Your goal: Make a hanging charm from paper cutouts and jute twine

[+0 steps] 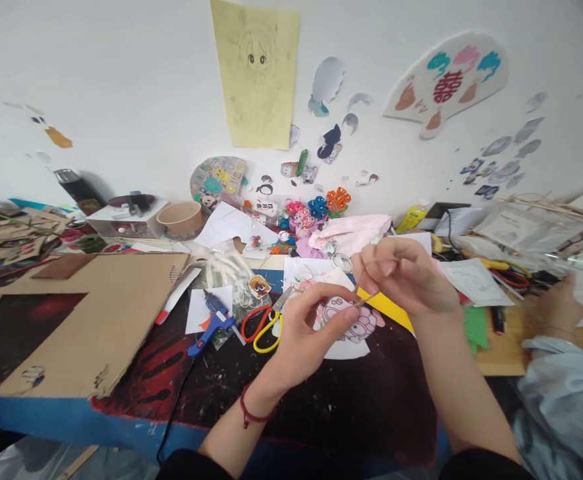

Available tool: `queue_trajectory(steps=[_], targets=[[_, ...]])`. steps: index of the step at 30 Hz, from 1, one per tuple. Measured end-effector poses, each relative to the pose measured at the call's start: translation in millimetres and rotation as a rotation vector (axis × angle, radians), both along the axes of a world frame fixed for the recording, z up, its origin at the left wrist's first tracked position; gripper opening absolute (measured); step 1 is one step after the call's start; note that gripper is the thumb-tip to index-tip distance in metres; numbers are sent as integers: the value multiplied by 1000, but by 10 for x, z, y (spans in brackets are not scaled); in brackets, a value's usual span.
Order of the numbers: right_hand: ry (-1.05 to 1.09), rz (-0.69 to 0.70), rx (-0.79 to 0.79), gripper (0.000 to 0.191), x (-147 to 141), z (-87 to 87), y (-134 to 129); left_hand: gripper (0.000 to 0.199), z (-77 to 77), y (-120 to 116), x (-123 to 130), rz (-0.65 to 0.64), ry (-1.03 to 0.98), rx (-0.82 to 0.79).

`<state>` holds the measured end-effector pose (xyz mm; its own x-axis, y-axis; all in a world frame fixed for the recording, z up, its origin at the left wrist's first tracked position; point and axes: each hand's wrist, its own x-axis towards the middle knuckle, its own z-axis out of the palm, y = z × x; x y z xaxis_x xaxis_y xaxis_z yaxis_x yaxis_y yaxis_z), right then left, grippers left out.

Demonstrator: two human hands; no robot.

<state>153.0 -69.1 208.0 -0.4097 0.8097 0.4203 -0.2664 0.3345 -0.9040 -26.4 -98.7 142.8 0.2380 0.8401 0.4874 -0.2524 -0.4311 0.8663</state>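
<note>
My left hand (311, 333) pinches one end of a thin brown strand (367, 299) between thumb and forefinger. My right hand (414, 280) is closed on the same strand slightly higher, where it bends into a loop; whether it is cord or wire I cannot tell. Below both hands lies a white sheet with a pink cartoon cutout (361, 327), partly hidden by my left hand. Just left of that hand are scissors (266, 330) with one orange and one yellow handle. A blue glue gun (214, 327) rests beside them on a paper square.
Cut cardboard (121, 313) covers the left of the dark table. Pipe-cleaner flowers (316, 208), a tape roll (180, 219) and a black flask (78, 190) stand along the wall. At the right, a co-worker's hand (561, 307) is among papers and tools.
</note>
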Motion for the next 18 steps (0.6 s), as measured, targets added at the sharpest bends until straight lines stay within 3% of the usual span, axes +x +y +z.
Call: queue_trajectory(steps=[4,8,13,18], targets=[[-112,-278,23,33,21,-63,-159,13,5,-13,-18,48,-18,-21],[-194,-477,-18,29,-121,-283,-426,14,-15,-8,-12,136,0,19],[-107,-778,-2,16,-451,-575,-620,17,-49,-5,3,257,45,101],[-24,-932,107,12,-566,-674,-589,11,-3,-16,-19,311,137,191]])
